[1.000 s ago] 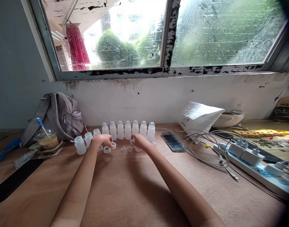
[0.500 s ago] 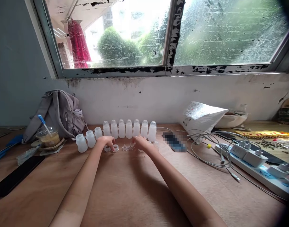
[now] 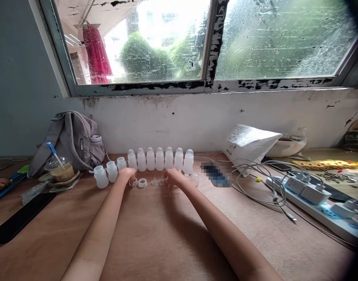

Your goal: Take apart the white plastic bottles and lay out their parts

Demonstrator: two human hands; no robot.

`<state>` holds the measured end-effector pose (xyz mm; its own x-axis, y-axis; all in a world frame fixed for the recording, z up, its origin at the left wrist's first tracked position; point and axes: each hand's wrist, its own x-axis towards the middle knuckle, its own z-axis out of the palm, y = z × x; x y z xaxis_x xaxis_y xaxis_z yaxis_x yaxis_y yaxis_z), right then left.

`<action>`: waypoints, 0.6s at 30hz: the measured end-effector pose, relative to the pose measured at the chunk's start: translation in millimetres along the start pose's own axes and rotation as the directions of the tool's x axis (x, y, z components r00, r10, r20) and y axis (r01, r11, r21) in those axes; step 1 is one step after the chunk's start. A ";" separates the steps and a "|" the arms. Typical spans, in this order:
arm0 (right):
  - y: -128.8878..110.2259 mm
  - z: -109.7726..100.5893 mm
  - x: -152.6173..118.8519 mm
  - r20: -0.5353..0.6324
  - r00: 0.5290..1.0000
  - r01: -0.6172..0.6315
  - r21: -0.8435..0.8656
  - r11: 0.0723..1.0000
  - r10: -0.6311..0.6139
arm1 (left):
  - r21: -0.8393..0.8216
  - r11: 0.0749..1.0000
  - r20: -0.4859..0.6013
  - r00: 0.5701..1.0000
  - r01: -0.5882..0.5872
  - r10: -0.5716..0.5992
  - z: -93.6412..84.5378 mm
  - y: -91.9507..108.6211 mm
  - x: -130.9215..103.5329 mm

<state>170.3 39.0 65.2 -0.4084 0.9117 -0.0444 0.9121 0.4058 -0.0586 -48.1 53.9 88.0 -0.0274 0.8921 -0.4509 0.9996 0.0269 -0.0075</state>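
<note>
My left hand (image 3: pixel 128 175) reaches down with fingers curled round a white bottle collar ring (image 3: pixel 134 182) lying on the table. Another collar ring (image 3: pixel 142 182) lies just right of it. My right hand (image 3: pixel 173 176) has its fingers bent down and together beside the clear bottle nipples (image 3: pixel 158 181); what is between its fingertips is hidden. A clear dome cap (image 3: pixel 194 179) sits right of that hand. Behind both hands stands a row of several capped baby bottles (image 3: pixel 159 160). To the left are three uncapped bottles, the nearest one (image 3: pixel 101 177) at the row's end.
On the left are a grey backpack (image 3: pixel 76 140), an iced drink cup (image 3: pixel 60 169), a black slab (image 3: pixel 21 218) and another person's hand (image 3: pixel 0 183). At right lie a partly blurred phone (image 3: pixel 217 174), tangled cables (image 3: pixel 255 195), a power strip (image 3: pixel 319 207) and a silver bag (image 3: pixel 246 144).
My left hand has shifted slightly, from over both collar rings onto the left one. My right hand has barely moved. Another person's hand has come in at the far left edge.
</note>
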 end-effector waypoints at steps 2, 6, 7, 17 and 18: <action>0.1 -0.5 -0.7 -0.001 1.000 0.000 0.003 1.000 0.000 | -0.003 1.000 0.000 1.000 0.009 -0.009 -0.9 -2.4 -1.2; 0.9 -0.8 -0.8 -0.004 1.000 -0.001 0.006 1.000 0.001 | -0.013 1.000 -0.009 1.000 -0.009 0.009 -1.9 -5.0 -1.0; 1.1 -0.9 -0.7 -0.003 1.000 -0.001 0.007 1.000 0.001 | -0.021 0.999 -0.015 0.999 -0.033 0.032 -1.7 -3.9 -0.7; 3.0 1.2 3.1 0.000 1.000 -0.005 -0.011 1.000 0.005 | -0.009 0.992 -0.089 0.989 -0.122 0.121 7.3 23.5 1.6; 2.9 1.6 3.4 0.000 1.000 -0.002 -0.012 1.000 0.002 | -0.008 0.991 -0.109 0.985 -0.133 0.131 6.9 23.6 1.3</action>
<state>171.4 43.2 63.2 -0.4067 0.9125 -0.0446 0.9133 0.4047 -0.0464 -24.5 52.5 81.1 0.1035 0.9318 -0.3480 0.9943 -0.0881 0.0596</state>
